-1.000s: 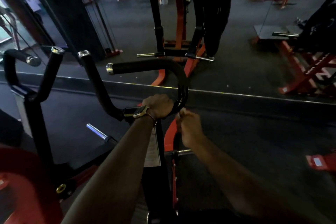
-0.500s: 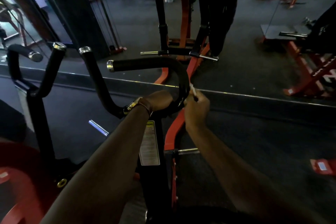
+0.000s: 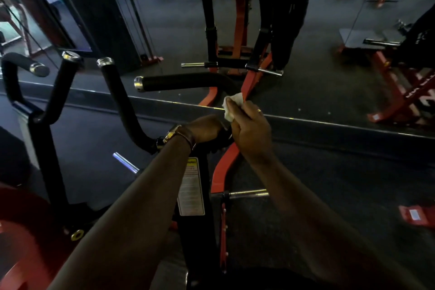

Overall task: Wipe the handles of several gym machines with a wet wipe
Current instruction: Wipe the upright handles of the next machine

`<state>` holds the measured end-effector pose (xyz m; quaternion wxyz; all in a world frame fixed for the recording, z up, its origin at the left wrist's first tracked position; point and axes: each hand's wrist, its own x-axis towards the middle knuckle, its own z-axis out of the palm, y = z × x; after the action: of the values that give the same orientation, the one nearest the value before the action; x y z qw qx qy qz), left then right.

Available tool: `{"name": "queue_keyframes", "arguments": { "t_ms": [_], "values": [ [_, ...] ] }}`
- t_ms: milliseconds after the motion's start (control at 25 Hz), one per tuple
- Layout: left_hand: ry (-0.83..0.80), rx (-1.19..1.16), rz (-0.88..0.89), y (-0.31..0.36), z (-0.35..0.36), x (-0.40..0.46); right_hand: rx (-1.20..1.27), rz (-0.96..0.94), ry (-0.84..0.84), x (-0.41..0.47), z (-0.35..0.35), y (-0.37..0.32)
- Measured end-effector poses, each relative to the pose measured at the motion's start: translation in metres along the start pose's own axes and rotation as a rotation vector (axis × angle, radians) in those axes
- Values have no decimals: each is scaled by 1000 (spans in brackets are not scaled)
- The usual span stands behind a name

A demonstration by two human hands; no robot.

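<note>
Right hand [image 3: 249, 129]: pinches crumpled white wet wipe [image 3: 231, 106] against the bend of the curved black foam-padded handle [image 3: 183, 82]
Left hand [image 3: 207, 128]: grips the handle's lower stem; gold wristwatch [image 3: 171, 135] on wrist

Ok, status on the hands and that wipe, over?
Left hand grips the base of the curved handle. Right hand holds the white wipe against the handle's bend. Nothing in the way.

Wet wipe [image 3: 231, 106]: white, crumpled, pressed against curved black foam handle [image 3: 188, 81], chrome-capped, horizontal, by its bend.
</note>
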<state>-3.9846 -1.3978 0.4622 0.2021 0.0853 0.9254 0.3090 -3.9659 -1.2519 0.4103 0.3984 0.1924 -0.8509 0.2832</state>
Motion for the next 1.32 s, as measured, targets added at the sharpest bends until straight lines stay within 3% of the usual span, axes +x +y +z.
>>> {"name": "queue_keyframes", "arguments": {
  "t_ms": [200,400,640,840,1000,1080,1160,1320],
  "values": [
    [57,57,130,-10,-12,3,62,58,-70,-41,-15,-7],
    [97,-172,168,-19,-9,7,254,189,123,5,-13,-4],
    [91,-211,269,-29,-9,11,455,527,198,-13,-15,-26],
    [53,-245,281,-29,-9,15,679,849,93,28,-12,-12],
    [103,-195,278,-29,-5,15,959,1141,-124,13,-17,-6],
    [145,-189,277,-28,-2,15,1227,1158,-205,39,-18,6],
    [182,-164,287,-25,-1,12,1433,1174,-173,57,-14,7],
    [212,-141,323,-21,-3,5,1289,1147,-183,19,-7,-1]
  ]
}}
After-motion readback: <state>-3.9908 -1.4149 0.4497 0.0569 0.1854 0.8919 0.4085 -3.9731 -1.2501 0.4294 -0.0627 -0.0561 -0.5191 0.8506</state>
